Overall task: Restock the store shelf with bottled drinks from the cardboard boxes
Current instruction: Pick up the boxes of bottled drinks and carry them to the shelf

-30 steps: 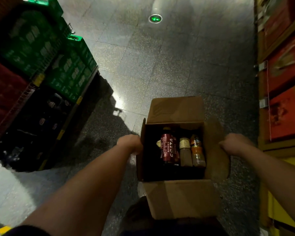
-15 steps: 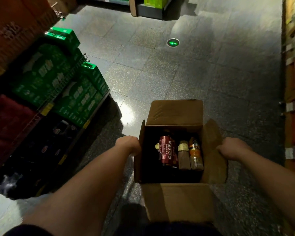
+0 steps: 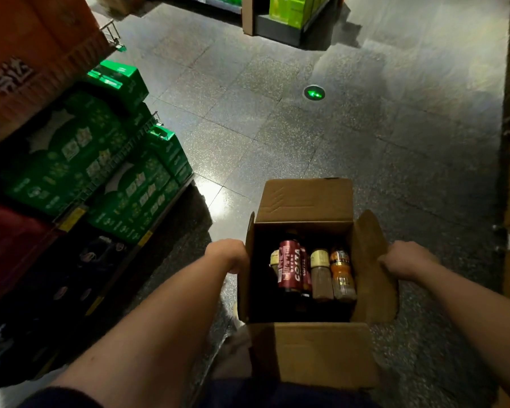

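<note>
While a person stands in a dim store aisle, an open cardboard box [image 3: 312, 351] is carried at waist height, the left hand [image 3: 228, 254] curled around its left wall and the right hand [image 3: 404, 260] gripping its right flap. Bottled drinks [image 3: 312, 275] remain upright along the far inside wall. Judging by this, shelving has yet to start.

Open cardboard box [image 3: 312, 353] w/ upright bottles [image 3: 321, 275]

One cardboard box [image 3: 312, 353], four visible bottles [image 3: 290, 269], two hands [image 3: 227, 254]
</note>
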`<state>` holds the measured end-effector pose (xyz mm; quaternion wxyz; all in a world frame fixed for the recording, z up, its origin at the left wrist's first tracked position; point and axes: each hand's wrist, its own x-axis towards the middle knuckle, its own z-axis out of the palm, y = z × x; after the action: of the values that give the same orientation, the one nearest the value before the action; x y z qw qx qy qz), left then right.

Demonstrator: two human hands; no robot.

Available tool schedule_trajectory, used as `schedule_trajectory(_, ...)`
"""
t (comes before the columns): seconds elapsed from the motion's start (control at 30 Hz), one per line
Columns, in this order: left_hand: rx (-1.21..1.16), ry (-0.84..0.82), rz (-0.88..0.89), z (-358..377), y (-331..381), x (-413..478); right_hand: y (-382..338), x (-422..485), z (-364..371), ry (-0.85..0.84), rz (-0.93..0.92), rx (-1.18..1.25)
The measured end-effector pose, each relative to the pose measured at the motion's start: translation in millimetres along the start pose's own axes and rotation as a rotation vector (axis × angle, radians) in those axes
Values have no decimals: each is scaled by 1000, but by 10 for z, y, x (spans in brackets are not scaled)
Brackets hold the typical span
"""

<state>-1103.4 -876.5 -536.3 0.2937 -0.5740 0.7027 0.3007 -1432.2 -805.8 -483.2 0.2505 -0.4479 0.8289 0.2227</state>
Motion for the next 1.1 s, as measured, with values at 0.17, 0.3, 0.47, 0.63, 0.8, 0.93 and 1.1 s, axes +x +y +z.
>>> schedule_trajectory(0.17,49,-5,23,-473,-228,380,-383,167,-218,3,20,37)
schedule_trajectory(0.3,111,25,24,-840,-346,589,-630,321,-321,12,69,44)
schedule_trajectory(0.47,135,61,7,-1221,-475,893,-915,633,-565,-4,36,70)
schedule_trajectory(0.63,98,60,-40,-1614,-571,1304,-1266,1161,-944,3,-15,66)
schedule_trajectory(0.8,62,39,-77,-2161,-583,1826,-1608,1918,-1418,-4,-60,-5)
schedule_trajectory(0.93,28,37,-118,-2616,-550,2227,-1877,2556,-1862,-32,-105,-13)
schedule_trajectory(1.1,-18,19,-129,-3132,-558,2636,-2209,3110,-2435,-28,-122,-31)
